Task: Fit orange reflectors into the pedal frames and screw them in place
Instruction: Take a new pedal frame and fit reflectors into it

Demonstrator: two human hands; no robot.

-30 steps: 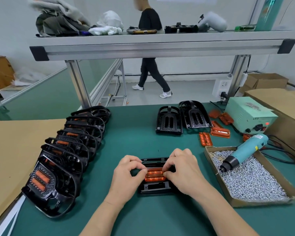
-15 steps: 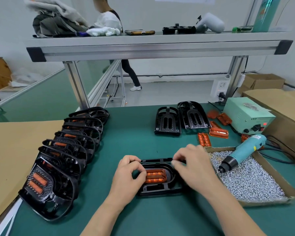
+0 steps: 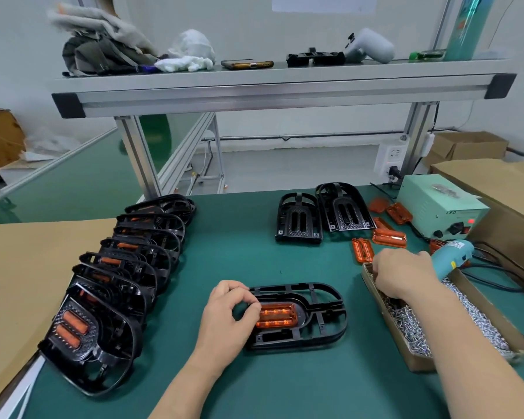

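On the green worktop (image 3: 254,255), the left hand (image 3: 227,320) is pinching the rim of the light, stiff black plastic pedal frame (image 3: 300,316) holding the seated orange reflector (image 3: 277,316), while the right hand (image 3: 401,275) is reaching, fingers curled, into the cardboard tray of small slippery screws (image 3: 466,322).

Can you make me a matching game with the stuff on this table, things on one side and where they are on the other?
Things:
1. phone
2. screwdriver
3. left hand
4. right hand

Places:
A. reaching into the box of screws
B. lying across the far end of the box of screws
C. up on the shelf
D. resting on the pedal frame with the reflector in it

Pairs: 1-C, 2-B, 3-D, 4-A
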